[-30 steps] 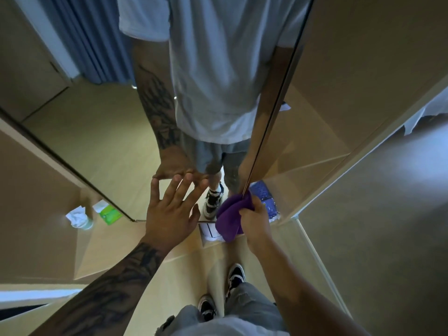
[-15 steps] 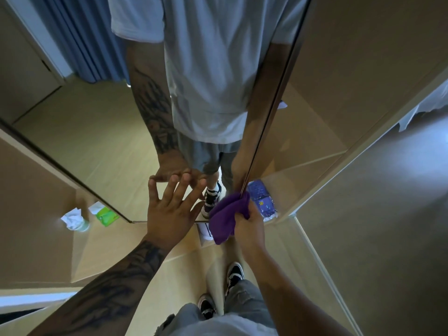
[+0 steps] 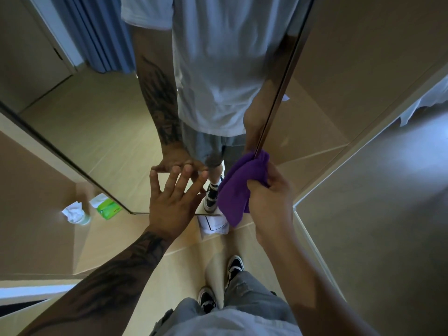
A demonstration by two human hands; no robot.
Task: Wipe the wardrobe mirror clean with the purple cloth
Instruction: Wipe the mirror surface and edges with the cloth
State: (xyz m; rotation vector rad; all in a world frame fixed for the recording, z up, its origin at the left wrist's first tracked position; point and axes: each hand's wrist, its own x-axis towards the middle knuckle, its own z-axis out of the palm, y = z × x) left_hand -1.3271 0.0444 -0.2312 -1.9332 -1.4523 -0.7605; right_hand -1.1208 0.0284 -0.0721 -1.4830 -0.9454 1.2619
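Observation:
The wardrobe mirror (image 3: 104, 122) fills the upper left and reflects my body and the floor. Its dark right edge (image 3: 278, 93) runs diagonally down to the cloth. My left hand (image 3: 173, 202) lies flat on the lower glass with fingers spread and straight. My right hand (image 3: 269, 200) grips the bunched purple cloth (image 3: 238, 187) and presses it against the mirror's lower right edge, near the bottom corner. Part of the cloth hangs below the mirror's bottom edge.
A white crumpled tissue on a bottle (image 3: 75, 213) and a green packet (image 3: 108, 208) lie on the floor at the left. A white paper (image 3: 214, 225) lies under the mirror's bottom. Beige wardrobe panels (image 3: 363, 57) stand to the right; my shoes (image 3: 234, 265) are below.
My right hand has lifted the purple cloth slightly up along the mirror's right edge, covering the blue packet seen before. My left hand stays flat on the glass.

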